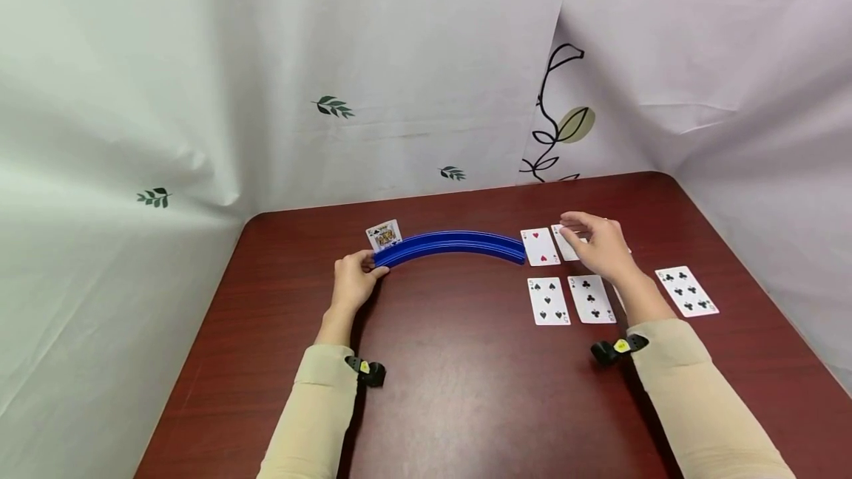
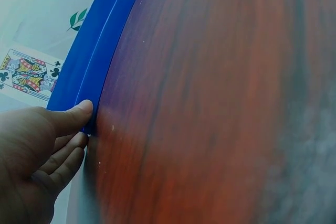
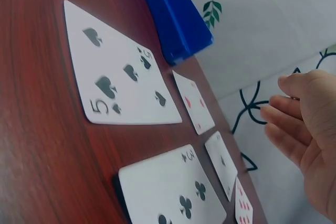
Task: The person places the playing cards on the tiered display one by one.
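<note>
My left hand (image 1: pixel 355 277) pinches the left end of a curved blue card rack (image 1: pixel 459 242) between thumb and fingers. A king of clubs (image 1: pixel 384 235) stands tilted in the rack near that end; the left wrist view shows the king (image 2: pixel 27 76) behind the rack wall. My right hand (image 1: pixel 602 246) hovers over the back row of cards, fingers loosely bent, nothing visibly held. Partly behind it is a white card (image 1: pixel 563 244). Left of that, a two of hearts (image 1: pixel 541 247) lies by the rack's right end.
In front lie a five of spades (image 1: pixel 549 301) and a three of clubs (image 1: pixel 592 299). A six of clubs (image 1: pixel 688 292) lies farther right. The right forearm hides part of another card. White curtains (image 1: pixel 426 72) hang behind and beside the dark red table (image 1: pixel 452 361).
</note>
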Available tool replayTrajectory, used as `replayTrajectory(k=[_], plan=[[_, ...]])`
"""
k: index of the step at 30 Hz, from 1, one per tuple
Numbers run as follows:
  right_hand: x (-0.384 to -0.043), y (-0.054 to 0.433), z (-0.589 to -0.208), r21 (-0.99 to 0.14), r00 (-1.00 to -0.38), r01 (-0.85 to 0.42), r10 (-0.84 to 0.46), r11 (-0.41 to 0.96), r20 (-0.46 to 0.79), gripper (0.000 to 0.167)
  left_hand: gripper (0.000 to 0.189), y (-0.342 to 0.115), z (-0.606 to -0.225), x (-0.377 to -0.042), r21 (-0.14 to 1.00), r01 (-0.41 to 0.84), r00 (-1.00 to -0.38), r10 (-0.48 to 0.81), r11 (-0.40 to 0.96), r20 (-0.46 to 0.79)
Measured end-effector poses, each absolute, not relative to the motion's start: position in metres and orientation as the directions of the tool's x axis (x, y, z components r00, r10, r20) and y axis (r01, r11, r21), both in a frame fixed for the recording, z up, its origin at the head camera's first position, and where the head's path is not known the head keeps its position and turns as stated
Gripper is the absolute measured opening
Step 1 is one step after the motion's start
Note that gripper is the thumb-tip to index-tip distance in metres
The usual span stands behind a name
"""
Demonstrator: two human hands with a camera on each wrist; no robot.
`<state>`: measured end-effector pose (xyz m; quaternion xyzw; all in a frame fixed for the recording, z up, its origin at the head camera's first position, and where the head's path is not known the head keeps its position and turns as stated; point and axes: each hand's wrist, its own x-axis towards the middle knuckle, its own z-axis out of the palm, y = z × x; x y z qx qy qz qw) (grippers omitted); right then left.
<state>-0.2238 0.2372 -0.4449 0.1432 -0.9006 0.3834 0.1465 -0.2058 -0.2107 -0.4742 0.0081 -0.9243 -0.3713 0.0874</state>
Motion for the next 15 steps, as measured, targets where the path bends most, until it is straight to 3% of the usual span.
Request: replayTrajectory(k=[15], plan=[[-0.218, 0.258, -0.445, -0.642, -0.918, -0.342, -0.099, 0.686, 0.383, 0.027, 0.039, -0.21, -0.475, -0.205, 0.684, 0.068, -0.981, -0.077, 0.727, 0.179]])
